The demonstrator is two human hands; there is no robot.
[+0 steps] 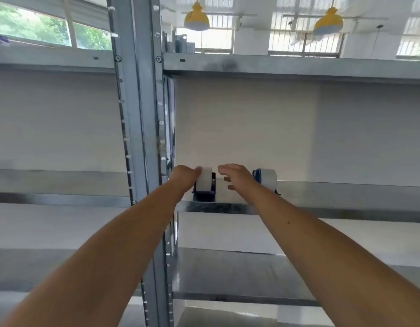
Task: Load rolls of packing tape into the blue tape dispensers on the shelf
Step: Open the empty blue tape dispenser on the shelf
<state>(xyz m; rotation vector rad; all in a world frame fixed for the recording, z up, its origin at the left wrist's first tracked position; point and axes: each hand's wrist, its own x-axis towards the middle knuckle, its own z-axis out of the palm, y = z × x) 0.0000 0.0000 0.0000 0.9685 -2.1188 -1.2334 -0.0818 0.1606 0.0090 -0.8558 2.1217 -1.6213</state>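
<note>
On shelf [334,192] | left hand [183,177] grips tape roll [205,179] | right hand [237,178] loosely open

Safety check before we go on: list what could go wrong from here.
1. The left dispenser stands near the front edge of the shelf. With the left hand gripping its roll, a hard tug might tip it off.
2. The right hand hovers open between the dispensers, close to the right dispenser. A careless sideways move could knock that one over.
</note>
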